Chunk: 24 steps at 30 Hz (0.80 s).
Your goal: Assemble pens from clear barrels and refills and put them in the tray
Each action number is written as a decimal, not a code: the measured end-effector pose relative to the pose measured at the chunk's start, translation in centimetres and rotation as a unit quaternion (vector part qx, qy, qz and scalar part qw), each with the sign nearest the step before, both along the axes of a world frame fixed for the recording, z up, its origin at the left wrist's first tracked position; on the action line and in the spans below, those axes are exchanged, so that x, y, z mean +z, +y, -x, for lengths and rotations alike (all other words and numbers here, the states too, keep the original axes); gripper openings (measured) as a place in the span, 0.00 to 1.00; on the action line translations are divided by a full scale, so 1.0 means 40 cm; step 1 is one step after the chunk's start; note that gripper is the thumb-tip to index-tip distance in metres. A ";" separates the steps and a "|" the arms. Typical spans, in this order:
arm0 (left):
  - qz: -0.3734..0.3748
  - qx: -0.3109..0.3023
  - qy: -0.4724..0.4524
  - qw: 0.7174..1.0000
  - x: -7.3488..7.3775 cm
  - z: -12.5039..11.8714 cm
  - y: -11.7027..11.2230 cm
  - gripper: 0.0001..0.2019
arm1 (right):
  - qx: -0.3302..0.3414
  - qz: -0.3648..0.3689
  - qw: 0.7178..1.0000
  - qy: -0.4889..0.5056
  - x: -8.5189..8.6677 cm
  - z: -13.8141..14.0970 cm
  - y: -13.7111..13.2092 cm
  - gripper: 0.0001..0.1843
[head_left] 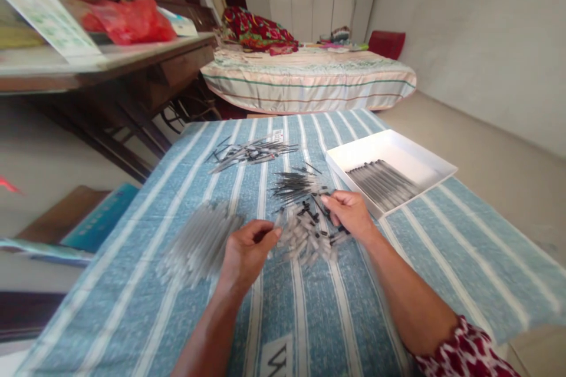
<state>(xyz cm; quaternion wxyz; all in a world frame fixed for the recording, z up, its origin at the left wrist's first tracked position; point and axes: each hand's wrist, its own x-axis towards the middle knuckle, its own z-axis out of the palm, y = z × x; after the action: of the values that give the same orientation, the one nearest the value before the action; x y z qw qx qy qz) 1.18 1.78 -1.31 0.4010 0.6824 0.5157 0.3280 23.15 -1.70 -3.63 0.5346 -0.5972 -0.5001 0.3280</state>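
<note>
My left hand (250, 253) is closed in a pinch between a bundle of translucent grey pen barrels (201, 241) and a loose heap of small translucent caps (309, 238). What its fingertips hold, if anything, is too blurred to name. My right hand (351, 215) pinches at the far right side of the caps, thumb against forefinger. Small dark pieces lie right by its fingertips, and I cannot make out which it holds. Just beyond the caps lies a pile of thin dark pen refills (292, 185).
At the right, a shallow white box (422, 179) holds a row of grey pens (382, 179). Another pile of mixed pen parts (254, 152) lies toward the far edge of the striped tablecloth (177, 318). A wooden desk (177, 59) stands left; a bed (309, 79) is beyond.
</note>
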 end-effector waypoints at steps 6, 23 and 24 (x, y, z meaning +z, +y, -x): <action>0.021 0.047 -0.037 0.998 0.021 0.002 -0.003 0.10 | 0.043 0.011 0.989 -0.139 -0.008 0.043 -0.011 0.13; 0.088 0.106 -0.210 0.968 0.043 -0.008 -0.015 0.09 | 0.077 0.043 0.864 -0.496 -0.016 0.080 -0.024 0.12; 0.088 0.106 -0.222 0.965 0.043 -0.007 -0.015 0.09 | 0.074 0.030 0.875 -0.478 -0.016 0.081 -0.026 0.11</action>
<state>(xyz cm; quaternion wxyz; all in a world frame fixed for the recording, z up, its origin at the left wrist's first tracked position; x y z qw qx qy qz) 1.47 1.18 0.42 0.5273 0.4957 0.5097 0.4652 19.90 -2.75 -4.28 0.1867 -0.6581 -0.7273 0.0556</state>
